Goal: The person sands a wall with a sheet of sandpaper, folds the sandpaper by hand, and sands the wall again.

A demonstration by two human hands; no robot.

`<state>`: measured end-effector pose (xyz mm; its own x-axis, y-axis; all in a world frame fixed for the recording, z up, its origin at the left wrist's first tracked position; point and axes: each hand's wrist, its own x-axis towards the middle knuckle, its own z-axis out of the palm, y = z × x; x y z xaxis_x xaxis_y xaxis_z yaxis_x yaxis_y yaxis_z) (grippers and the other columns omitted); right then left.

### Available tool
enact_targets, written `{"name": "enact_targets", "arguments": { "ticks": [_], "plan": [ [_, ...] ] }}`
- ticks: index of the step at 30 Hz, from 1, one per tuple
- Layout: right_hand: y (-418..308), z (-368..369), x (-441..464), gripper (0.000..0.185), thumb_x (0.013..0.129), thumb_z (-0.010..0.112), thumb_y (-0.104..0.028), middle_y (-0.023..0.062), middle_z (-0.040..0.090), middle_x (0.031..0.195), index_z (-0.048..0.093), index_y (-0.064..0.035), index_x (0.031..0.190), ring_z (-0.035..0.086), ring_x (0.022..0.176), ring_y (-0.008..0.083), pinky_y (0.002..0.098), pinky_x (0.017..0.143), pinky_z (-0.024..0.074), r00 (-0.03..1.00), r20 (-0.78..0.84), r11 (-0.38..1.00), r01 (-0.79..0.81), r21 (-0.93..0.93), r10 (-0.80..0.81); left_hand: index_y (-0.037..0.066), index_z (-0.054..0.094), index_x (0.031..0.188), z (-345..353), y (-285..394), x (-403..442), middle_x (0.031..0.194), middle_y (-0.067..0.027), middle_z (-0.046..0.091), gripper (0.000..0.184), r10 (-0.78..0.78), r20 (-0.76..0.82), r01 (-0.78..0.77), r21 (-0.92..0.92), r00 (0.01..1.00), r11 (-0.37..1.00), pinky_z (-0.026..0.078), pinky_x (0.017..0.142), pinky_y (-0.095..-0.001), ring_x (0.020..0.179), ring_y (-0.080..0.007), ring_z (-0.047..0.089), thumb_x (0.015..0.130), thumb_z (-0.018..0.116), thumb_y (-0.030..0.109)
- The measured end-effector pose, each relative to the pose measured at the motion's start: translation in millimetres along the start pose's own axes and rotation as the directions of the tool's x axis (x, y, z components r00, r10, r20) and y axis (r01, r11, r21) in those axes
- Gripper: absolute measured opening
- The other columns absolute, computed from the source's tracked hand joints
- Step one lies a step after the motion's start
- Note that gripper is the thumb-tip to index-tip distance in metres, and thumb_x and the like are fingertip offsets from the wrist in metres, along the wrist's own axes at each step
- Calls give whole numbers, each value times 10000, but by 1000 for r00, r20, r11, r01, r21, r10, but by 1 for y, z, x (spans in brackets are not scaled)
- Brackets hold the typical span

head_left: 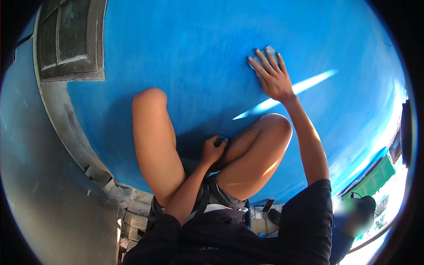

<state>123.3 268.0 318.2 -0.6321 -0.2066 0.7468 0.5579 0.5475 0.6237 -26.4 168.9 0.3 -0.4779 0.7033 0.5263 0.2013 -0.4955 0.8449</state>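
My right hand [278, 83] lies with its fingers spread over a folded grey sheet of sandpaper [270, 52], pressing it against a bright blue wall [190, 48]. Part of the sheet shows past the fingertips; the rest is under the fingers. Between my raised knees, my left hand [213, 151] is closed, its fingers curled near the inner side of my right thigh. Something small and dark shows at its curled fingers, too unclear to name.
A dark wooden window frame [95, 57] is set in the wall at upper left. Bricks [134, 220] and rubble line the wall's foot. Behind my right arm is a person in a dark cap [367, 210], near a green panel [375, 176]. A sunlit streak crosses the wall.
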Motion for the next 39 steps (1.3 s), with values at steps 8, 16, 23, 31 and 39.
{"name": "enact_targets", "arguments": {
  "ticks": [8, 16, 23, 31, 39],
  "plan": [
    [19, 1, -33, 533, 1004, 531, -175, 117, 386, 1613, 465, -212, 1532, 300, 1503, 390, 593, 1209, 197, 981, -104, 985, -169, -25, 166, -4, 746, 1009, -3, 3, -2, 925, -150, 770, 194, -12, 18, 12, -5, 1000, 1000, 556, 793, -321, 875, -207, 746, 914, 729, 164],
    [36, 6, -112, 551, 970, 553, -182, 191, 416, 1570, 481, -171, 1516, 319, 1477, 451, 635, 1203, 170, 966, -155, 978, -210, 2, 208, -8, 747, 982, 1, -1, -2, 915, -144, 770, 194, -46, 2, 46, -9, 999, 999, 562, 791, -320, 864, -200, 746, 903, 742, 169],
    [50, 14, -102, 521, 1022, 477, -211, 167, 382, 1600, 448, -191, 1541, 298, 1497, 434, 649, 1196, 153, 783, -282, 816, -578, -1, 555, -7, 742, 1006, 0, -3, 0, 930, -154, 769, 199, -51, 17, 51, 18, 999, 999, 561, 789, -318, 867, -189, 743, 909, 740, 167],
    [66, 11, -108, 533, 1029, 438, -166, 194, 329, 1625, 398, -134, 1559, 264, 1503, 448, 632, 1202, 144, 699, -313, 742, -670, 28, 643, -12, 739, 1008, 1, -5, -3, 935, -152, 770, 199, -24, 4, 24, -7, 1000, 1000, 560, 783, -313, 856, -180, 741, 910, 739, 161],
    [70, 4, -128, 539, 1086, 330, -299, 162, 222, 1682, 314, -174, 1610, 99, 1565, 403, 617, 1224, 41, 551, -227, 590, -789, 173, 803, -4, 745, 1000, -1, 0, -1, 924, -162, 767, 201, -16, -8, 16, 45, 1000, 999, 563, 791, -327, 872, -206, 746, 899, 749, 170]
  ]
}}
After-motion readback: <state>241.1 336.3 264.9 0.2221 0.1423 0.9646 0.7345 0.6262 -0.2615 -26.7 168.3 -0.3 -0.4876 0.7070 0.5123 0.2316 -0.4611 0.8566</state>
